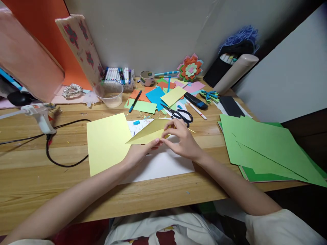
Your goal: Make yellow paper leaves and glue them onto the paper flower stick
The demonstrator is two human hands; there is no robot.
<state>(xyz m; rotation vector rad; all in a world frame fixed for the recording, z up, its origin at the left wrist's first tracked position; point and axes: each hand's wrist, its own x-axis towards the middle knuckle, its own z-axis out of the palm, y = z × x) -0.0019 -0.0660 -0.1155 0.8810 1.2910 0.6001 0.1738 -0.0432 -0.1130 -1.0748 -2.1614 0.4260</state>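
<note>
A folded yellow paper (146, 133) is held up over a white sheet (166, 166) at the middle of the table. My left hand (143, 149) pinches its lower edge from below, thumb on top. From the right, my right hand (180, 137) has its fingers curled and grips the paper's right end, its fingertips meeting my left thumb. A larger yellow sheet (108, 143) lies flat just left of my hands. Black-handled scissors (185, 117) rest right behind my right hand. A small blue paper piece (136, 123) sits on the white sheet.
A glue gun (41, 117) with its black cable stands at the left. Behind are a clear plastic cup (109, 95), boxed markers (119, 76), tape (146, 78), coloured paper scraps (155, 97) and a paper flower (191, 68). Green sheets (265, 146) lie at the right edge.
</note>
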